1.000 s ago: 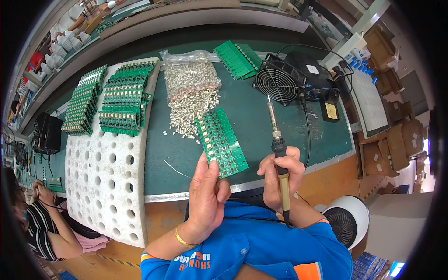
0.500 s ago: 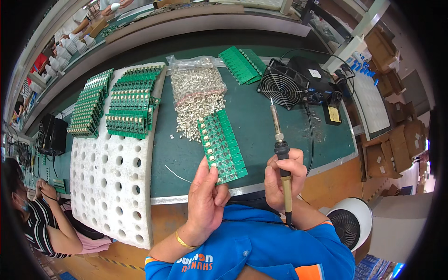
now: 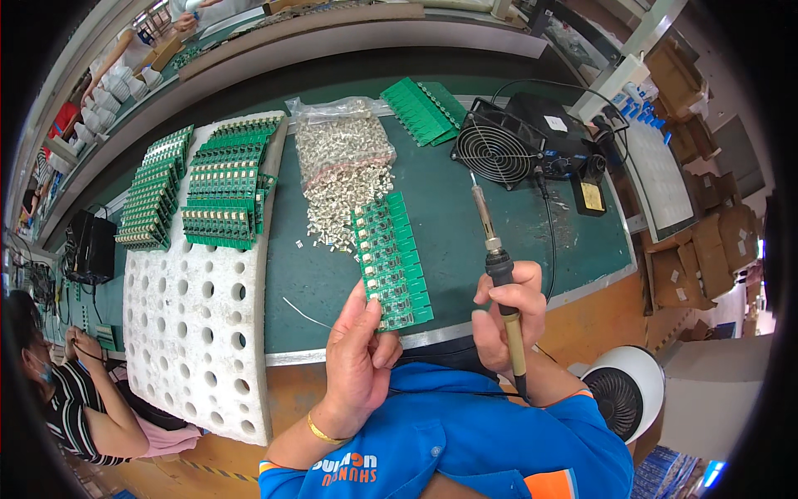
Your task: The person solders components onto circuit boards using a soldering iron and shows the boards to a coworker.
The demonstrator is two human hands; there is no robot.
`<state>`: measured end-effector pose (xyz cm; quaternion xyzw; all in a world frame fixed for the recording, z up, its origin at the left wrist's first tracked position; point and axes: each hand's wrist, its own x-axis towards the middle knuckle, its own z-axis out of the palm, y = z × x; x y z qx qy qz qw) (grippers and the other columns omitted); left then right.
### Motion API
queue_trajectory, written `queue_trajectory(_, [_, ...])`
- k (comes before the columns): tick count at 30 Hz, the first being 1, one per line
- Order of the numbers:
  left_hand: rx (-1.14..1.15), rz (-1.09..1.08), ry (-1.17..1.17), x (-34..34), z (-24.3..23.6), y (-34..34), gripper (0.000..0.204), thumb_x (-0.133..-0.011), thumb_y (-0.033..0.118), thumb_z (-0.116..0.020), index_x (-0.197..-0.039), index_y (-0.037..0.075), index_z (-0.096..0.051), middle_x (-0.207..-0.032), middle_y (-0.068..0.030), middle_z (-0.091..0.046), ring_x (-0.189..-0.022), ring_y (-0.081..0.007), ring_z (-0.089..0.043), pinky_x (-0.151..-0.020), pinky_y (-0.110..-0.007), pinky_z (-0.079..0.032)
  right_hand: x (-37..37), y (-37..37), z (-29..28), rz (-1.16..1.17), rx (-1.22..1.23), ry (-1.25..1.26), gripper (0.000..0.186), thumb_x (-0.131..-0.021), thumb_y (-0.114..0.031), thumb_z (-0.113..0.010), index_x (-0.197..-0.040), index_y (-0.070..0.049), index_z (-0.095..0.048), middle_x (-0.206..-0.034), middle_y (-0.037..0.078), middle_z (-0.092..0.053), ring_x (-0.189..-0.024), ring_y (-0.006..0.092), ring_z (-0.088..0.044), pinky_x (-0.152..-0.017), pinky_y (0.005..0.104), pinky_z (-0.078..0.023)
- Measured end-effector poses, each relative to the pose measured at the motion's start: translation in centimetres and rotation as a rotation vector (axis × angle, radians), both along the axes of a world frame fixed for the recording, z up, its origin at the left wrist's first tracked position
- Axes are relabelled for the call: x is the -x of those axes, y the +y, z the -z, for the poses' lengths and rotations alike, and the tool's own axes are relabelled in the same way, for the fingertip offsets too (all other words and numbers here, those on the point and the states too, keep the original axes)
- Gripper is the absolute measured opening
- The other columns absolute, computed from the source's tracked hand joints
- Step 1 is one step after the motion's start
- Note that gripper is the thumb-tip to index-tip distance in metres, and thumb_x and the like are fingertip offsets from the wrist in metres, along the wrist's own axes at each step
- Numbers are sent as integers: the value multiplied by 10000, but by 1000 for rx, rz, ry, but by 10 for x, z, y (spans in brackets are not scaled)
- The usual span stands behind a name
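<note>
My left hand grips the lower end of a green circuit board panel, thumb on its face. A column of small white connectors runs along the panel's left side. In my right hand is a soldering iron, held upright with its metal tip pointing up, apart from the panel. Its cord drops from the handle's lower end. Beyond the panel, small whitish connectors spill in a heap from a clear plastic bag.
Stacked populated boards rest on a white foam sheet with round holes at left. More green boards lie at the back, beside a black fan and a black soldering station. A seated co-worker is at far left.
The view has shifted slightly, so the bench things sit a little further left. Both hands keep their holds on the panel and the iron, with the panel turned slightly more upright.
</note>
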<state>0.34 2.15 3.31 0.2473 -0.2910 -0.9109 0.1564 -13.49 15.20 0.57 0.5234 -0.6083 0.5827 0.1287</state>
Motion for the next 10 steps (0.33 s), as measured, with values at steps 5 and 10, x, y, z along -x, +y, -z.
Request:
queue_trajectory(5, [-66,-4,41,-3,7,-4,446,-979,169,-412,-1401,45,-343,-961,-9,-614,-441,-21,-298,-425,-187,-250,-2,2,3,4,101,-102,250,-871,-186,-615,-1054,-36,-537,-933,134,-491,-768,171,-449,-641,282,-384])
queue_trajectory(10, [-84,88,87,-7,20,-17,454,-978,165,-411,-1405,29,-336,-928,-13,-615,-446,-29,-303,-438,-194,-266,0,1,6,-17,108,-104,257,-882,-215,-601,-1056,-37,-539,-942,138,-494,-768,172,-449,-656,296,-392])
